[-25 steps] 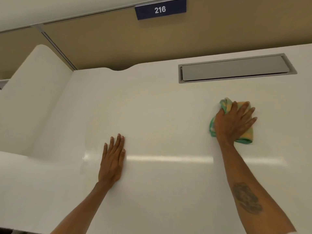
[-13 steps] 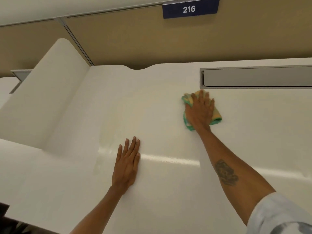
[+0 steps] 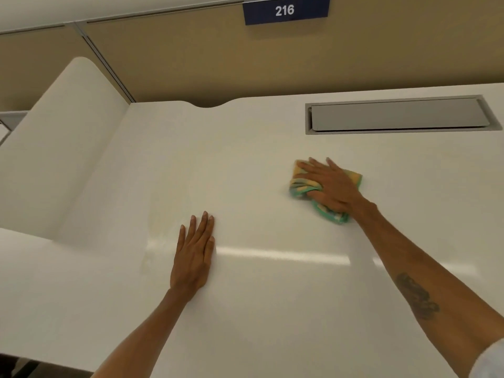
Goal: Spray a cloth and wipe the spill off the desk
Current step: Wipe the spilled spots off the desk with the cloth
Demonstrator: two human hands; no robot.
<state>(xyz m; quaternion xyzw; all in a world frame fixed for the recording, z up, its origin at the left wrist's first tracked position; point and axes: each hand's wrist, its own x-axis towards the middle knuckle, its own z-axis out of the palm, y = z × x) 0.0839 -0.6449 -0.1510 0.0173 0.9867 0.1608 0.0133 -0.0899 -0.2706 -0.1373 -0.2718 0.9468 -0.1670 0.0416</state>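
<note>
My right hand [image 3: 331,185] presses a bunched yellow and green cloth [image 3: 301,184] flat onto the white desk [image 3: 259,309], right of the middle, with the thumb tucked into the fabric. My left hand [image 3: 195,253] lies palm down on the desk, fingers together, holding nothing. A faint damp sheen [image 3: 166,214] shows on the surface just left of and beyond my left hand. No spray bottle is in view.
A grey cable-tray lid [image 3: 398,115] is set into the desk at the back right. A white curved side divider [image 3: 62,137] rises on the left. Behind stands a tan partition with a blue sign "216" [image 3: 285,10].
My right hand slid the cloth leftward across the desk, and its fingers now point left instead of away from me. My left hand stayed planted on the desk.
</note>
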